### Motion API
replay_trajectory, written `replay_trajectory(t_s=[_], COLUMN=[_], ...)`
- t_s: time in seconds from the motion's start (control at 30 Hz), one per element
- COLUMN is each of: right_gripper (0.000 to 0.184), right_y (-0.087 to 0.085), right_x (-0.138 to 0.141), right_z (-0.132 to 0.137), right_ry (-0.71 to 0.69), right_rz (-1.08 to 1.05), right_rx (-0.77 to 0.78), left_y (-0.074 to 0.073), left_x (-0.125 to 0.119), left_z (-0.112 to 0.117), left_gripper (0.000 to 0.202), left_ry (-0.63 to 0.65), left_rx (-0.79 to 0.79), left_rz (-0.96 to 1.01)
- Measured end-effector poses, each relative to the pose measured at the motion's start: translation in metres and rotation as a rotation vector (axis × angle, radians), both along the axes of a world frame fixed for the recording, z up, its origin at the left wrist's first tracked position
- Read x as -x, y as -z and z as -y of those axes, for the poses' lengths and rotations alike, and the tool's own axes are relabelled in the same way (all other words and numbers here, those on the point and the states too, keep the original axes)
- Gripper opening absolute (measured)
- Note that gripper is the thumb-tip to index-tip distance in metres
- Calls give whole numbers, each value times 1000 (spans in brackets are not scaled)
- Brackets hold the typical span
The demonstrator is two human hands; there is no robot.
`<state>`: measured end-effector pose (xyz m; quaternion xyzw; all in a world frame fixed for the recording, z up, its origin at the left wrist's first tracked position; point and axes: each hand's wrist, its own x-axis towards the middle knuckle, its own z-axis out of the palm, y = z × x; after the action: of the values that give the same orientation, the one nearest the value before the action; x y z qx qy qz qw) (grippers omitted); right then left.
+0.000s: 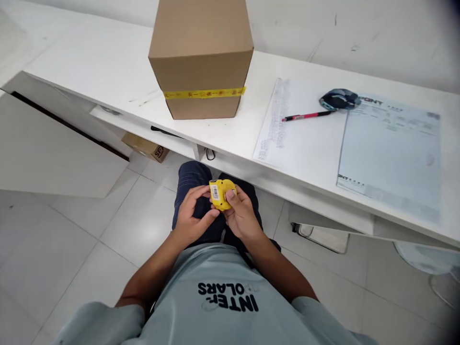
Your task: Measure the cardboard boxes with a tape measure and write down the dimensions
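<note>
A yellow tape measure (220,192) with a white barcode label sits above my lap. My right hand (244,215) grips it from the right, with the thumb laid across its face. From the other side, the fingers and thumb of my left hand (192,215) close around its left and lower edge. Part of the left fingers is hidden behind the yellow case.
A white desk (118,86) runs across in front, with a shelf below its top. On it stand a taped cardboard box (203,72), papers (391,158), a red pen (305,116) and a dark patterned bundle (337,99). A smaller carton (142,144) lies beneath.
</note>
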<state>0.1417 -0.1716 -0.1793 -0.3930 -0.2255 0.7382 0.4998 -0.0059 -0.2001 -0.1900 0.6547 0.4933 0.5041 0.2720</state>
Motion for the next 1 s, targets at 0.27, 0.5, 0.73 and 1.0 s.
replay_trajectory(t_s=[0.27, 0.5, 0.73, 1.0], right_gripper=[60, 53, 69, 66], right_y=[-12, -6, -9, -32], right_x=[-2, -12, -17, -18], right_z=[14, 16, 11, -9], right_ry=[-2, -67, -159, -140], right_rz=[57, 184, 334, 395], right_rx=[-52, -190, -266, -336], left_y=[-16, -19, -37, -49], left_x=[15, 23, 37, 60], left_z=[5, 3, -10, -34], left_gripper=[50, 43, 26, 24], left_ry=[-9, -6, 97, -52], left_rx=[-263, -300, -427, -597], left_rz=[-349, -299, -509, -610])
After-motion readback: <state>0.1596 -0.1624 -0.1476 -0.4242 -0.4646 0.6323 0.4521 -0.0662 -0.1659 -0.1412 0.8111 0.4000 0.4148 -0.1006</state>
